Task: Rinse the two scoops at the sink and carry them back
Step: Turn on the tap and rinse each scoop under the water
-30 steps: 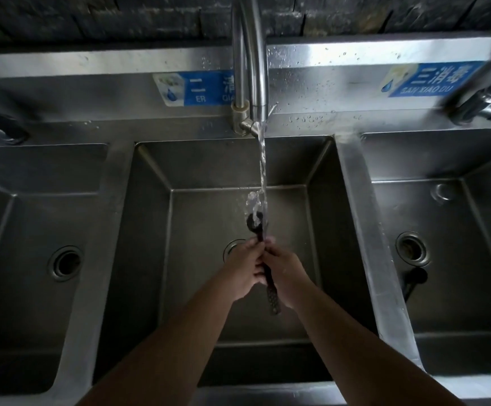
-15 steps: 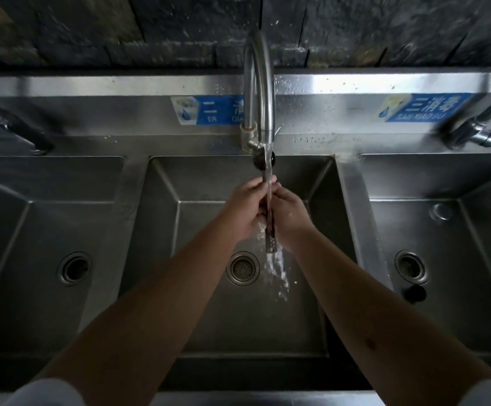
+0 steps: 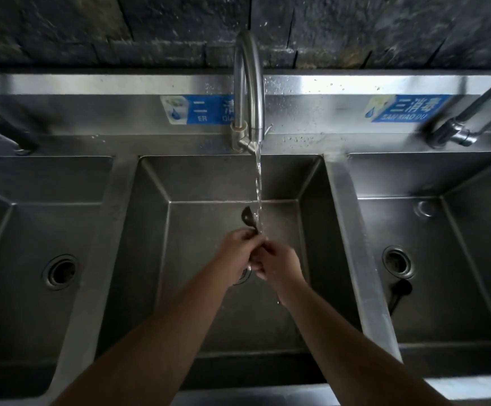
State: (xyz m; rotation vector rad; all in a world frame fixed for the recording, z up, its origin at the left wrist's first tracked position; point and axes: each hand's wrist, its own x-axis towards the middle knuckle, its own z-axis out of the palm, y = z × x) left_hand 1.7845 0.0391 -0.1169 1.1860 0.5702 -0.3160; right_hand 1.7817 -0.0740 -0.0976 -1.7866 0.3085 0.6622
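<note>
A dark scoop (image 3: 247,217) sticks up from between my hands over the middle sink basin (image 3: 209,183). Its bowl points away from me, right beside the water stream (image 3: 258,183) that runs from the curved tap (image 3: 250,83). My left hand (image 3: 238,244) and my right hand (image 3: 278,263) are pressed together around its handle, which is hidden in my fingers. A second dark scoop (image 3: 399,293) lies in the right basin (image 3: 458,183), near its drain.
The steel sink has three basins, each with a round drain; the left basin (image 3: 33,183) holds nothing. Blue labels sit on the backsplash. Another tap (image 3: 461,127) stands at the far right. A dark stone wall rises behind.
My hands dropped from just under the spout to lower in the basin, then rose slightly. The scoop's bowl now sits beside the stream rather than up at the spout.
</note>
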